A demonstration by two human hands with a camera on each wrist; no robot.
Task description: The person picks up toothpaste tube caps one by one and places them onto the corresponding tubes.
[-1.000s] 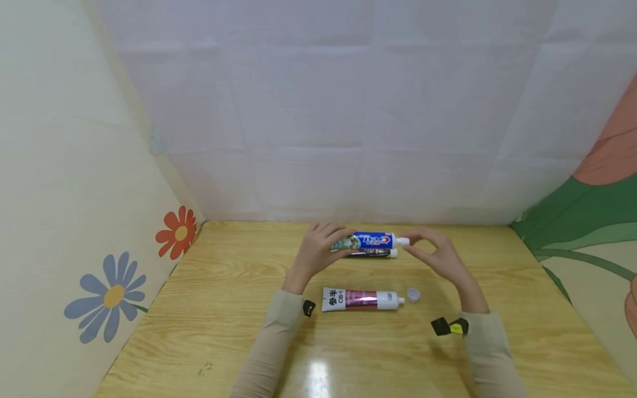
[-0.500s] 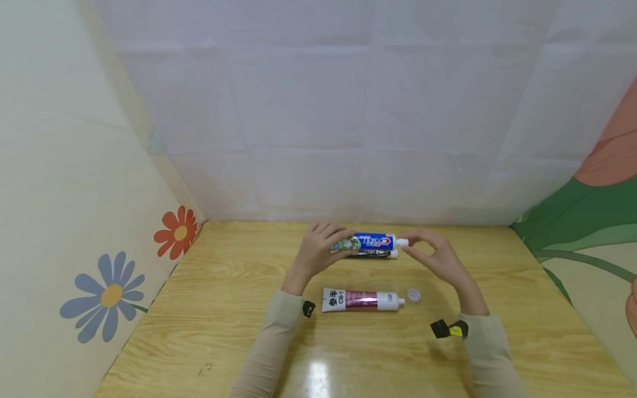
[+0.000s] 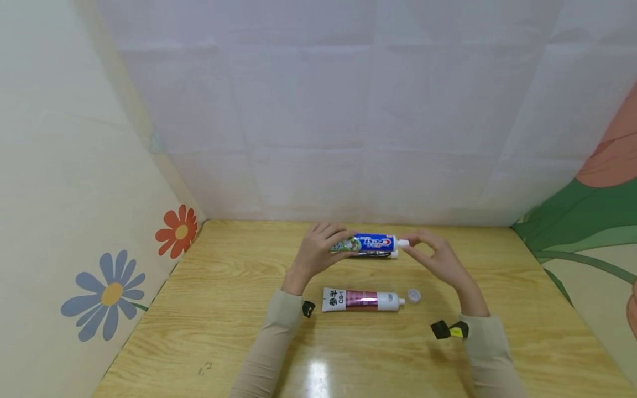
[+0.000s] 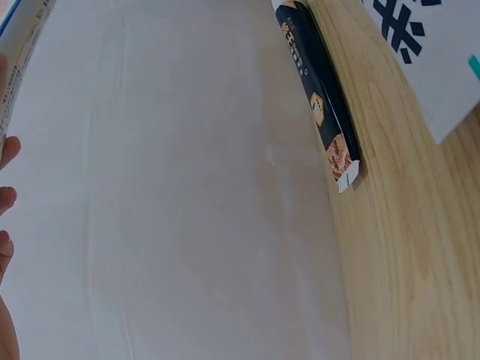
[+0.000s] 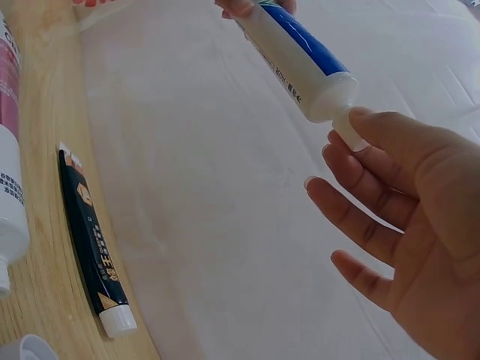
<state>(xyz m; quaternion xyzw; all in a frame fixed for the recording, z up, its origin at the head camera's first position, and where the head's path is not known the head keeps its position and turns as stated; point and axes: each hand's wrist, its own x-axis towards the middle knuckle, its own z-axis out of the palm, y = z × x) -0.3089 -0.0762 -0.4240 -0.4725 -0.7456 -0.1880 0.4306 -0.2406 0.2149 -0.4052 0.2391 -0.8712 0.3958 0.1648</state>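
Observation:
A blue, white and green toothpaste tube (image 3: 374, 242) is held level above the table, its nozzle end pointing right. My left hand (image 3: 318, 250) grips the tube's left part between thumb and fingers. At the other end, my right hand (image 3: 440, 257) pinches the white cap (image 5: 349, 132) between thumb and index finger, the other fingers loosely spread. A black toothpaste tube (image 5: 88, 236) with a white cap lies on the table behind and below, partly covered in the head view. Nearer to me lies a pink and white toothpaste tube (image 3: 363, 299), its nozzle bare.
A loose round white cap (image 3: 413, 296) rests on the wooden table (image 3: 239, 331), just right of the pink tube's nozzle. A white cloth backdrop (image 3: 308, 110) rises at the table's far edge. Walls with painted flowers stand at both sides.
Both hands stay almost in place around the blue tube. The tube dips very slightly; the right fingers remain at its cap.

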